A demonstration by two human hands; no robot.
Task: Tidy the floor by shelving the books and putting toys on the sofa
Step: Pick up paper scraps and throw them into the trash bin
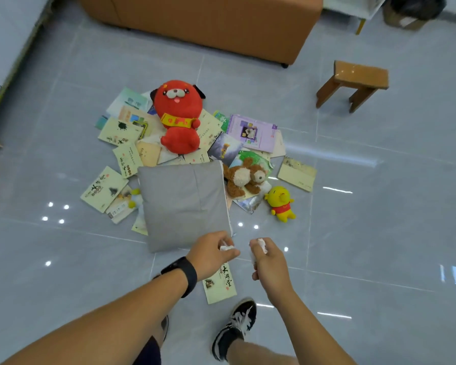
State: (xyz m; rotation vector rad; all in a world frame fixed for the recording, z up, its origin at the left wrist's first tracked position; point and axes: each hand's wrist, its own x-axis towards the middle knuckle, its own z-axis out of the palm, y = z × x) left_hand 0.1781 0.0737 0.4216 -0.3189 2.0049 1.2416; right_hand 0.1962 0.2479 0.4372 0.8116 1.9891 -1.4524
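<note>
While both arms reach out over a grey tiled floor (63,101), the head camera looks down on a heap of books (124,133) spread at the frame's centre. A red plush dog (179,117) sits on the pile at 12 o'clock, a grey cushion (184,204) lies at its 6 o'clock edge, and a brown plush dog (244,177) and a yellow plush toy (281,204) lie toward 3 o'clock. The left hand (211,254), with a black wristband (184,272), pinches a scrap of white material (227,246) just off the cushion's near corner; the right hand (267,262) grips another white piece (261,246). One book (219,284) lies beneath the hands. An orange sofa (208,19) stands at 12 o'clock, a wooden stool (353,83) at 2 o'clock.
</note>
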